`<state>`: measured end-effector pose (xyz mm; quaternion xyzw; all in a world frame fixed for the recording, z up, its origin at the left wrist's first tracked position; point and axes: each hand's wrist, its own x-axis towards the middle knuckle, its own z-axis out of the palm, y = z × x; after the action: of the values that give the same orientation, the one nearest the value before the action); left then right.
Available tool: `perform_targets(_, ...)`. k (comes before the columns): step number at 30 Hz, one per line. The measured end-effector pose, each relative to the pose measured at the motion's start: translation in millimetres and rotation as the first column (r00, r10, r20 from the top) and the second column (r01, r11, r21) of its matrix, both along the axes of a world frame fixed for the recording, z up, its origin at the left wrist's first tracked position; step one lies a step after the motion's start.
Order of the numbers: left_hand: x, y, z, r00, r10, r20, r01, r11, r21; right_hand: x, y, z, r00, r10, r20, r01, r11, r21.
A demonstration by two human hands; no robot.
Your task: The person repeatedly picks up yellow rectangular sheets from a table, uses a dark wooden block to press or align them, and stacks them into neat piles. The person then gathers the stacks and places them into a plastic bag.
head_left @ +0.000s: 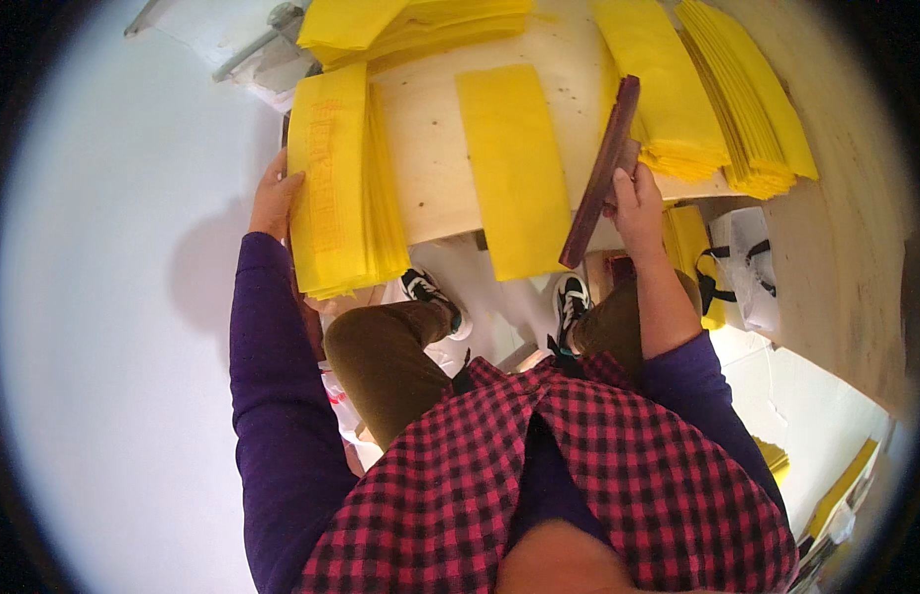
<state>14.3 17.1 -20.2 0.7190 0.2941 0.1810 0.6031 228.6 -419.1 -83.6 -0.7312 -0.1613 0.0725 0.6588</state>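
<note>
This looks like a workshop, with stacked yellow sheets [668,89] beyond the right hand [638,206] on a wooden counter [430,158].

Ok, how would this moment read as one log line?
left hand: at left edge of yellow stack | right hand: gripping dark red tool | between: yellow piece on wooden table, overhanging near edge
</note>
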Motion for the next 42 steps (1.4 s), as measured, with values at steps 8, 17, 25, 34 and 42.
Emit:
perform_targets(8, -10, -23, 6, 0.960, 0.255, -0.114, -0.213, 0.932, 0.293, 6, -9, -6, 0.962, 0.021, 0.271, 0.028, 0.984, -0.177)
perform_targets(17, -71, -39, -12, 0.929, 0.338, -0.149, -0.297, 0.924, 0.242, -11, -7, 12, 0.997, 0.065, 0.030, -0.066, 0.997, 0.047)
perform_targets(25, -89, -56, -20, 0.930, 0.346, -0.124, -0.318, 0.926, 0.203, -17, -1, 35, 0.959, 0.067, 0.276, -0.024, 0.988, -0.155)
perform_targets(34, -85, -146, 5, 0.888, 0.373, 0.268, -0.458, 0.678, 0.575, -1, 55, 75, 0.924, 0.301, 0.234, -0.071, 0.739, -0.670)
perform_targets(42, -46, -270, -82, 0.991, -0.127, -0.029, 0.121, 0.980, -0.160, 2, 128, 79, 0.889, 0.442, 0.122, -0.110, 0.463, -0.880)
